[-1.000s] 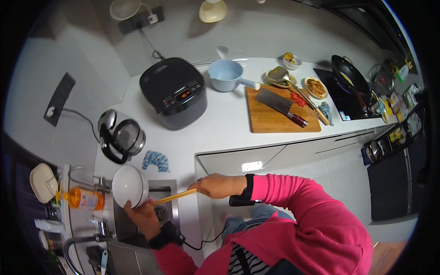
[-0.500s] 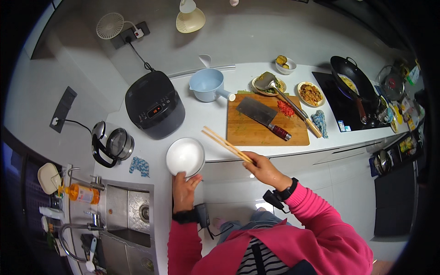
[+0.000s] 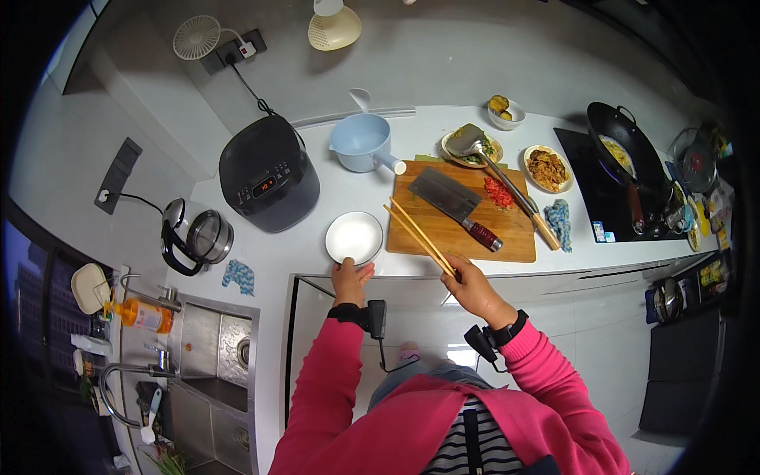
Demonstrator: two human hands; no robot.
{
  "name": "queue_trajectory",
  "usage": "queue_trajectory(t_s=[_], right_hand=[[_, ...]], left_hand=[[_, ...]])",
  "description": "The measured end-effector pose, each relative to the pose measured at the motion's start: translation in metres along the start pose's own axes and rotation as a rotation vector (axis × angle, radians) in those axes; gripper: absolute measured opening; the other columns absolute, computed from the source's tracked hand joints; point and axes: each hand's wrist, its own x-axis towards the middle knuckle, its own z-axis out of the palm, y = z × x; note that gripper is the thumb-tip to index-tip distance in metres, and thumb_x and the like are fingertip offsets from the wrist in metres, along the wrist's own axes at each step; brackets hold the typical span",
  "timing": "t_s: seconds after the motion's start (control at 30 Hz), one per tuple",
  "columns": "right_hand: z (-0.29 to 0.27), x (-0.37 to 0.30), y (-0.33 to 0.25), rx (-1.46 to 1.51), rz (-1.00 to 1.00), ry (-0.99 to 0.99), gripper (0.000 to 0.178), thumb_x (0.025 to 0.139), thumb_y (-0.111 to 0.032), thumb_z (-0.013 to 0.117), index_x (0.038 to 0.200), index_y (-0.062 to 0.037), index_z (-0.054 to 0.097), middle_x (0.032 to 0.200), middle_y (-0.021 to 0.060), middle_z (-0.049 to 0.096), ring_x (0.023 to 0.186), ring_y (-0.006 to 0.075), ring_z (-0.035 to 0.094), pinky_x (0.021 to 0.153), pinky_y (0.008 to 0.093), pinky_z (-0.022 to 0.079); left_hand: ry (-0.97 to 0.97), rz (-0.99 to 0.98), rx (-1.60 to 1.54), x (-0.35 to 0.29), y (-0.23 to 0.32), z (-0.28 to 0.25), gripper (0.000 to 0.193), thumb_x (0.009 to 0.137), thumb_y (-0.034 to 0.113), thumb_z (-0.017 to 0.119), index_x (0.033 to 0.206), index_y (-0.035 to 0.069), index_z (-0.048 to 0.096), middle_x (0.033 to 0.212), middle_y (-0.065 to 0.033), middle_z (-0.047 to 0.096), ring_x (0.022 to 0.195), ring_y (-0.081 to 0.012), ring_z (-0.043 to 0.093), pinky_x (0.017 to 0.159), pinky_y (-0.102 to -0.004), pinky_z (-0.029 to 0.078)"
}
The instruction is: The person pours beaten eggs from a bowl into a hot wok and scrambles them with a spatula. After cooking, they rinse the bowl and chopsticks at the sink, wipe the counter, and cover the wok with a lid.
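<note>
Apparently you're at a holding step, left hand [image 3: 349, 283] clamped on the white bowl [image 3: 354, 237] just ahead of it, right hand [image 3: 476, 294] closed around chopsticks [image 3: 419, 241] pointing forward-left, so the next move needs a level bowl.

The bowl [image 3: 354, 236] is white inside; the chopsticks [image 3: 414, 235] are pale wood-yellow. From where I stand, the jacket [image 3: 380, 431] is bright pink, over a shirt [image 3: 483, 443] with dark and white stripes. The counter [image 3: 281, 257] is white. The rice cooker [image 3: 269, 162] is black, its display [image 3: 264, 187] orange-red. The saucepan [image 3: 360, 142] is light blue. The cutting board [image 3: 511, 237] is honey-brown; the cleaver [image 3: 445, 194] has a grey blade and dark red handle.
</note>
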Motion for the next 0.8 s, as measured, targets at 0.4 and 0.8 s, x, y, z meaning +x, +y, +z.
queue_trajectory(t_s=[0.4,0.8], right_hand=[[0.058,0.097,-0.012,-0.132,-0.101,0.102,0.039,0.087,-0.007,0.049,0.125,0.0030,0.047,0.106,0.0278,0.058,0.099,0.0402,0.057,0.087,0.0401,0.045],[0.056,0.123,0.007,-0.412,0.058,0.231,0.029,0.088,-0.012,0.049,0.112,0.0026,0.055,0.096,0.0269,0.060,0.090,0.0419,0.058,0.079,0.0471,0.046]], left_hand=[[-0.047,-0.016,0.242,0.011,0.031,-0.002,0.051,0.090,0.023,0.055,0.131,0.005,0.031,0.110,-0.0142,0.046,0.078,-0.0213,0.059,0.057,-0.0342,0.054],[-0.019,0.245,0.238,0.009,0.052,-0.012,0.041,0.087,0.010,0.053,0.126,0.008,0.042,0.097,-0.0026,0.044,0.077,-0.0100,0.046,0.063,-0.0242,0.044]])
